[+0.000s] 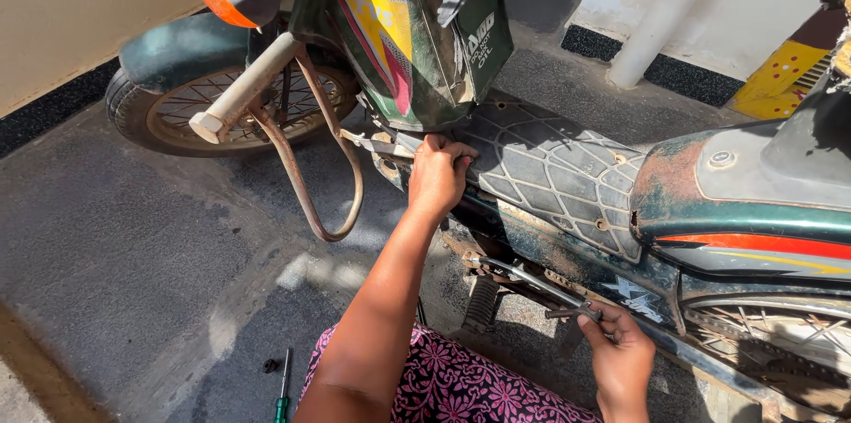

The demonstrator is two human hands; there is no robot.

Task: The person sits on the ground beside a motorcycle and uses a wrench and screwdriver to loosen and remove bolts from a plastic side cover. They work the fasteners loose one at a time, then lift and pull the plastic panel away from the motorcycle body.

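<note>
The left hand [439,173] is clenched on the edge of the motorcycle's grid-patterned floorboard [550,170], just at 9 o'clock of it. The right hand [620,354] is closed around a long metal tool [532,281] at 5 o'clock, its far tip on the dirty frame under the board. The board sits in place; whether any fastener is loose is hidden. A green-handled screwdriver [283,392] lies on the ground, partly cut off.
</note>
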